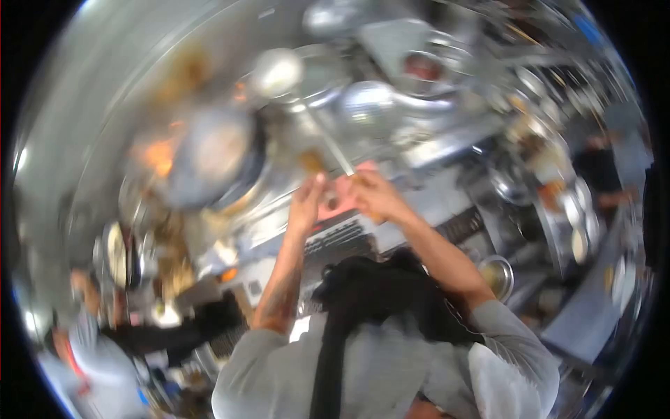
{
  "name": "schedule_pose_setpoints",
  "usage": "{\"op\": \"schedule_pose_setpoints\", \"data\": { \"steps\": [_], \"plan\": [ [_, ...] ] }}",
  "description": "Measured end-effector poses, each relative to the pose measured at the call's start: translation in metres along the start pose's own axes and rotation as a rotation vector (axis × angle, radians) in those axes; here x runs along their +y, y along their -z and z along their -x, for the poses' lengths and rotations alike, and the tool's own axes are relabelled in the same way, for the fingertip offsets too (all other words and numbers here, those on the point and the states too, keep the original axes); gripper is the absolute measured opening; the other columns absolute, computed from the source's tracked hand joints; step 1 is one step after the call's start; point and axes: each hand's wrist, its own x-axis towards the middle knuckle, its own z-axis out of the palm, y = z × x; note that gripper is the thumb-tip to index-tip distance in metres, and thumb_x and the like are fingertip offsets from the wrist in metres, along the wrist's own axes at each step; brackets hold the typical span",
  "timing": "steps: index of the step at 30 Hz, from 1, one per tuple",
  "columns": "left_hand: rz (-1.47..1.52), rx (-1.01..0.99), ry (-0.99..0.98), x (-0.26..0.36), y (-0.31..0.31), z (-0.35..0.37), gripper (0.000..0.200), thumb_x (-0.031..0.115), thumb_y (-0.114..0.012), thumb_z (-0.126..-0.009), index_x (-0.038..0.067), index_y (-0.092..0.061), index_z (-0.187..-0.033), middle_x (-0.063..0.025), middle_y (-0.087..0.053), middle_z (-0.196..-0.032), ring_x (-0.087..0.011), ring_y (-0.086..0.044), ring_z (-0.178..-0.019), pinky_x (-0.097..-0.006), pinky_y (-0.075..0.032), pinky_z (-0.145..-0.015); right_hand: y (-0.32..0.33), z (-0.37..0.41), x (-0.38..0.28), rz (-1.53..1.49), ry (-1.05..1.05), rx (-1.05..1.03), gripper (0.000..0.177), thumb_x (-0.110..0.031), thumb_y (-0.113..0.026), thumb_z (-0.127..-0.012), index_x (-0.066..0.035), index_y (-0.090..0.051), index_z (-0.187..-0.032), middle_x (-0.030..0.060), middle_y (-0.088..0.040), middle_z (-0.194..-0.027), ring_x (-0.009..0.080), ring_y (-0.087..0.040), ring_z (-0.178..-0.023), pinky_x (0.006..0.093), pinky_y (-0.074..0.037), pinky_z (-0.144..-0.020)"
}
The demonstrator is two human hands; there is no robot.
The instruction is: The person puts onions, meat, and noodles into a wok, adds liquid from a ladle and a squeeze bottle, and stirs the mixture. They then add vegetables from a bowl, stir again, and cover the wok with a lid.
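My right hand [377, 197] is closed round the handle end of a long metal ladle [328, 136], whose round bowl points up and to the left. My left hand [307, 201] is at the left edge of a pink cloth [342, 195]; blur hides whether its fingers grip anything. The cloth spans the gap between both hands. Up and left of my left hand is a large dark wok [185, 164] with pale, blurred contents. Orange flames [159, 158] show at the wok's left side.
Metal bowls and a domed strainer [368, 105] stand beyond my hands. A bowl with dark red contents [422, 68] is farther back. Several plates and containers line the right side. Another person [94, 359] is at the lower left, and another [604, 167] at the far right.
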Motion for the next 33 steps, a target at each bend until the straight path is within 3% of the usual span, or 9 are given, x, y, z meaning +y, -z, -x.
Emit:
{"op": "schedule_pose_setpoints", "data": {
  "steps": [2, 3, 7, 9, 13, 18, 24, 28, 33],
  "plan": [
    [0.323, -0.318, 0.243, -0.006, -0.098, 0.006, 0.04, 0.035, -0.062, -0.095, -0.001, -0.059, -0.111, -0.0177, -0.066, -0.11, -0.0264, -0.064, -0.096, -0.0398, -0.054, -0.082, 0.046, 0.03, 0.012, 0.092, 0.081, 0.051, 0.03, -0.026, -0.057, -0.09, -0.002, -0.06, -0.108, 0.0129, -0.068, -0.083, 0.0191, -0.065, -0.068, 0.0352, -0.052, -0.06],
    [0.268, -0.412, 0.176, -0.019, -0.14, -0.011, 0.042, 0.035, -0.061, -0.096, -0.001, -0.056, -0.116, -0.0169, -0.066, -0.109, -0.0263, -0.064, -0.095, -0.0402, -0.054, -0.082, 0.069, 0.028, 0.027, 0.211, 0.604, 0.153, 0.032, -0.026, -0.055, -0.091, -0.001, -0.059, -0.11, 0.0139, -0.068, -0.087, 0.0231, -0.065, -0.068, 0.0376, -0.053, -0.063],
    [0.206, -0.396, 0.066, 0.054, -0.297, -0.002, 0.016, 0.022, -0.051, -0.101, 0.007, -0.048, -0.103, -0.0103, -0.063, -0.086, -0.0188, -0.062, -0.072, -0.0325, -0.053, -0.06, 0.182, 0.115, -0.014, 0.187, 0.246, 0.292, 0.029, -0.029, -0.06, -0.089, -0.003, -0.064, -0.102, 0.0178, -0.068, -0.086, 0.0336, -0.067, -0.076, 0.0423, -0.051, -0.07],
    [0.143, -0.556, 0.089, 0.047, -0.332, -0.041, 0.014, 0.021, -0.049, -0.102, 0.008, -0.044, -0.098, -0.0063, -0.055, -0.076, -0.0154, -0.056, -0.06, -0.0296, -0.047, -0.051, 0.242, 0.131, 0.0, 0.597, 0.456, 0.218, 0.027, -0.032, -0.065, -0.09, -0.006, -0.065, -0.095, 0.0124, -0.067, -0.075, 0.0252, -0.065, -0.071, 0.0374, -0.049, -0.064],
    [0.004, -0.78, 0.129, 0.041, -0.415, -0.073, 0.018, 0.019, -0.048, -0.102, 0.011, -0.038, -0.091, 0.0018, -0.033, -0.058, -0.0083, -0.035, -0.038, -0.0248, -0.032, -0.035, 0.367, 0.189, 0.007, 0.39, 0.362, 0.678, 0.022, -0.027, -0.067, -0.09, -0.007, -0.067, -0.098, 0.0074, -0.069, -0.08, 0.0179, -0.067, -0.073, 0.0318, -0.052, -0.067],
    [-0.093, -0.946, 0.301, 0.018, -0.505, -0.103, 0.018, 0.019, -0.051, -0.102, 0.011, -0.038, -0.091, 0.0014, -0.036, -0.058, -0.0089, -0.037, -0.039, -0.0251, -0.033, -0.036, 0.525, 0.247, -0.014, 0.244, 0.098, 1.07, 0.033, -0.032, -0.069, -0.09, -0.002, -0.066, -0.102, 0.0034, -0.069, -0.075, 0.0104, -0.068, -0.071, 0.0252, -0.05, -0.057],
    [-0.089, -1.108, 0.435, 0.01, -0.62, -0.184, 0.015, 0.02, -0.05, -0.101, 0.01, -0.041, -0.095, 0.0006, -0.038, -0.059, -0.0092, -0.037, -0.039, -0.025, -0.032, -0.035, 0.758, 0.189, -0.036, 0.107, 0.032, 1.292, 0.03, -0.028, -0.069, -0.09, 0.001, -0.066, -0.099, 0.0043, -0.062, -0.068, 0.0095, -0.06, -0.058, 0.0231, -0.047, -0.051],
    [-0.108, -1.105, 0.568, 0.022, -0.676, -0.229, 0.014, 0.02, -0.049, -0.102, 0.009, -0.042, -0.098, -0.0001, -0.038, -0.06, -0.0094, -0.037, -0.038, -0.0245, -0.033, -0.035, 0.908, 0.101, 0.009, -0.454, 0.07, 1.199, 0.022, -0.021, -0.069, -0.091, 0.0, -0.064, -0.084, 0.0014, -0.056, -0.066, 0.0077, -0.052, -0.053, 0.0204, -0.045, -0.05],
    [-0.169, -1.16, 0.634, 0.032, -0.717, -0.257, 0.013, 0.021, -0.049, -0.102, 0.01, -0.043, -0.103, -0.0007, -0.038, -0.059, -0.0095, -0.037, -0.038, -0.0234, -0.033, -0.036, 0.999, 0.02, 0.058, -0.791, 0.095, 1.191, 0.017, -0.013, -0.069, -0.089, -0.006, -0.06, -0.076, -0.0006, -0.055, -0.063, 0.0085, -0.055, -0.054, 0.0199, -0.047, -0.05]
  ]
}}
